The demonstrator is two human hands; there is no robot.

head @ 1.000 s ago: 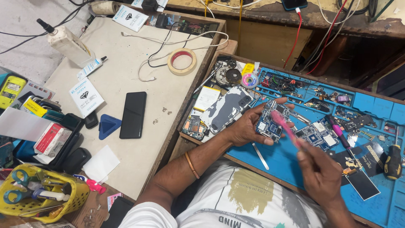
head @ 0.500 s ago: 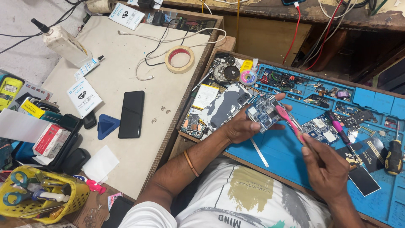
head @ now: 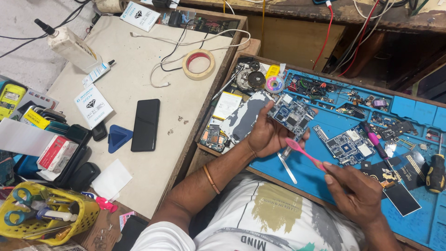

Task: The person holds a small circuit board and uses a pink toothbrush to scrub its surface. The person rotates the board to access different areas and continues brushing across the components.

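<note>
Over the blue repair mat [head: 297,179], left hand [head: 265,135] gripping circuit board [head: 291,114], right hand [head: 355,190] gripping pink toothbrush [head: 304,152].

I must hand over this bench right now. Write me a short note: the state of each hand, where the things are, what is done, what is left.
Left hand: holds the blue circuit board raised above the blue work mat.
Right hand: grips the pink toothbrush, its head just below the board's lower edge.
Nearby: a second board lies on the mat; a black phone lies on the table at left.
Done: board picked up, brush in hand.
Left: how much of the board is already brushed cannot be told.
</note>
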